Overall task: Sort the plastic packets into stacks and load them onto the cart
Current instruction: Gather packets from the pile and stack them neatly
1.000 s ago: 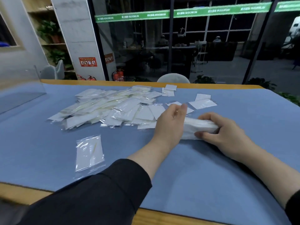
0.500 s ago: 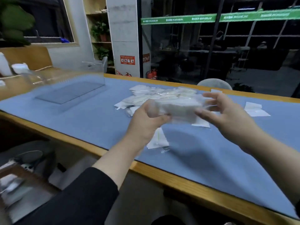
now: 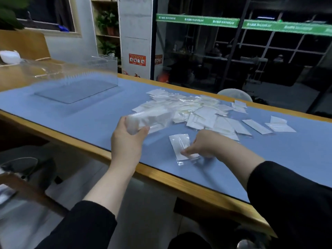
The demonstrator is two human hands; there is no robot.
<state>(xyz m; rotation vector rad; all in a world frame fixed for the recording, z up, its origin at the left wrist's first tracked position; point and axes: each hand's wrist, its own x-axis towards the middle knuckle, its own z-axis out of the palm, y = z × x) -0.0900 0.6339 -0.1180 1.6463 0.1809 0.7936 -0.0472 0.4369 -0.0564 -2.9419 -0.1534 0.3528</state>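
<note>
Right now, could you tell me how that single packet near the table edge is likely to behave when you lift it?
The single packet looks thin and flat, so it is probably light and floppy. Its clear glossy film may be slippery on the blue mat; the right hand touches its near end with fingertips, so sliding it towards the edge may help.

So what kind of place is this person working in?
Probably an office or shop-front workroom: a long blue-matted wooden table, a glass wall with a green banner, and shelves of potted plants.
</note>
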